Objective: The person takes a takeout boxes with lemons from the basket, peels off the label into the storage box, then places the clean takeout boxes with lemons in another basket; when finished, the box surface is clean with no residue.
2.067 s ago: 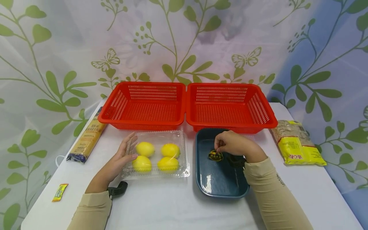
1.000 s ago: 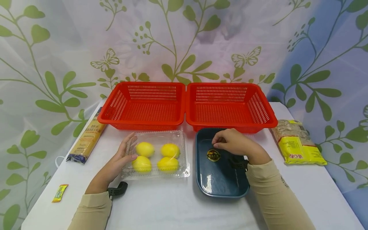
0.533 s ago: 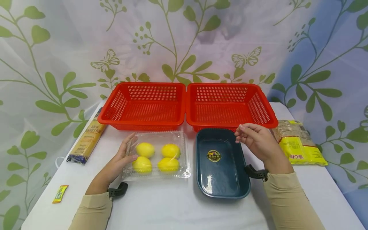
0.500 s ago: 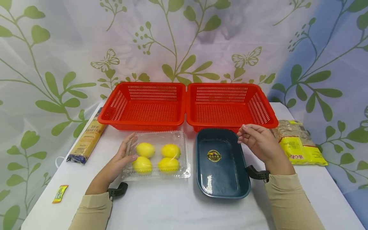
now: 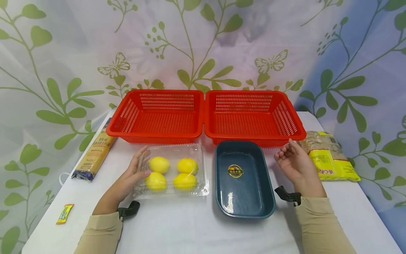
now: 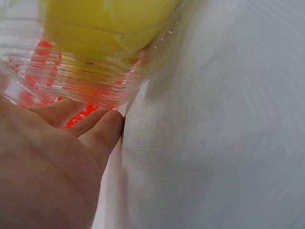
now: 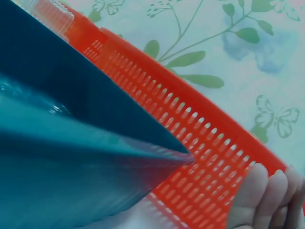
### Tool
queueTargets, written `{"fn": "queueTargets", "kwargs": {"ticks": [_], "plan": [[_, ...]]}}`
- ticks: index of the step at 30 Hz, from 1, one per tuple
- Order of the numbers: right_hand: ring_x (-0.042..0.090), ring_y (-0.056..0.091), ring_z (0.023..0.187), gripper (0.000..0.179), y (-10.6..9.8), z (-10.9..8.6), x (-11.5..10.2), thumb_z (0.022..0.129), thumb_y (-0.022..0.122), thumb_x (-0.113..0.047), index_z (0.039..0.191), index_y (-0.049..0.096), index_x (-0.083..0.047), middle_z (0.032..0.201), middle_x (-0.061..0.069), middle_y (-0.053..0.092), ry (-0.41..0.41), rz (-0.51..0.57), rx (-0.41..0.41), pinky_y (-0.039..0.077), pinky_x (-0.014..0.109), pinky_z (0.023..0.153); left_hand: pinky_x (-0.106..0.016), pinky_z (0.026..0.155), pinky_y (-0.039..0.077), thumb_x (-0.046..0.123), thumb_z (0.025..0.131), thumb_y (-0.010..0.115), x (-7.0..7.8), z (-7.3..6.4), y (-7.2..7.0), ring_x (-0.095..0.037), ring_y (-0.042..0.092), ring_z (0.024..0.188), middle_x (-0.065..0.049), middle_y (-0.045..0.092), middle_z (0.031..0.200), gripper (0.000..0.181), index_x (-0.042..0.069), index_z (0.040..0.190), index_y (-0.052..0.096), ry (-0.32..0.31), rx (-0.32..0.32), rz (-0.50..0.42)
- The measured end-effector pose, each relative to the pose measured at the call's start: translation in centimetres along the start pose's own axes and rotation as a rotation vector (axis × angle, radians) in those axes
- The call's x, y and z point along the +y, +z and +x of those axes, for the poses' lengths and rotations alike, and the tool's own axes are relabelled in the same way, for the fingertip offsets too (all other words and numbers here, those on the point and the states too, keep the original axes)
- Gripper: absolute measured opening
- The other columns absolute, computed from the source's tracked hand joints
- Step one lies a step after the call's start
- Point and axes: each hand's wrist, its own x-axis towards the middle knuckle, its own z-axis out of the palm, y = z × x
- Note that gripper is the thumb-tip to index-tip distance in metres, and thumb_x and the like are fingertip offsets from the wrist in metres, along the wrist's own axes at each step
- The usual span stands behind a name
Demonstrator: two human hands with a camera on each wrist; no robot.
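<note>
Sleeves: tan, reaching in from the near side, the left sleeve (image 5: pixel 101 229) and the right sleeve (image 5: pixel 321 225).
Small packet (image 5: pixel 65 213): yellow and green, on the white table (image 5: pixel 177 225) at the near left.
Left hand (image 5: pixel 127 179): at the left side of the clear box, fingers spread and nearly straight, thumb at the lid's edge; it rests there without a grip.
Right hand (image 5: pixel 297 166): just right of the dish, fingers loosely bent, with nothing seen in them.
Clear box (image 5: pixel 172 155): closed, left of the dish.
Lemons (image 5: pixel 159 165): four, inside the box, two rows of two.
Dish (image 5: pixel 245 195): dark blue, between box and right hand.
Sticker (image 5: pixel 235 171): black and gold, on the dish's floor.
Noodle packet (image 5: pixel 95 151): far left, slanting.
Yellow bag (image 5: pixel 328 158): beyond the right hand.
Baskets: red, side by side behind box and dish, left basket (image 5: pixel 157 123) and right basket (image 5: pixel 247 123).
Backdrop (image 5: pixel 203 46): leaves and butterflies.
</note>
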Motion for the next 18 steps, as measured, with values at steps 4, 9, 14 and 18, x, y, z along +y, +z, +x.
{"fn": "queueTargets", "kwargs": {"ticks": [4,9,14,18], "plan": [[0.018,0.051,0.095,0.025,-0.5,0.5,0.2,0.104,0.069,-0.023,0.121,0.054,-0.015,0.105,0.004,0.053,0.009,0.115,0.02,0.047,0.028,0.094,-0.077,0.114,-0.006,0.014,0.103,0.057,0.0,-0.1,0.1,-0.033,-0.004,0.159,-0.009,0.01,0.174,0.081,0.031,0.169,0.013,0.001,0.005,0.006],[0.017,0.052,0.106,0.03,-0.9,0.9,0.5,0.105,0.067,-0.02,0.131,0.052,-0.016,0.114,0.005,0.054,-0.031,0.144,-0.047,0.045,0.028,0.102,-0.079,0.112,-0.006,0.014,0.103,0.057,-0.1,-0.1,0.1,-0.034,-0.004,0.159,-0.011,0.01,0.174,0.081,0.03,0.169,0.013,0.001,0.008,0.014],[0.019,0.053,0.12,0.042,-0.9,1.1,0.8,0.105,0.064,-0.014,0.145,0.05,-0.02,0.126,0.007,0.057,-0.076,0.175,-0.12,0.045,0.032,0.109,-0.077,0.114,-0.005,0.013,0.103,0.057,-0.1,0.0,-0.1,-0.033,-0.004,0.159,-0.009,0.009,0.174,0.082,0.032,0.169,0.013,-0.004,0.001,0.004],[0.021,0.055,0.123,0.048,-0.9,1.2,0.8,0.104,0.064,-0.008,0.149,0.05,-0.019,0.134,0.007,0.058,-0.11,0.224,-0.132,0.045,0.034,0.11,-0.076,0.115,-0.005,0.011,0.103,0.056,-0.2,0.0,-0.2,-0.032,-0.003,0.159,-0.008,0.009,0.174,0.081,0.034,0.169,0.013,-0.001,-0.003,-0.001]]}}
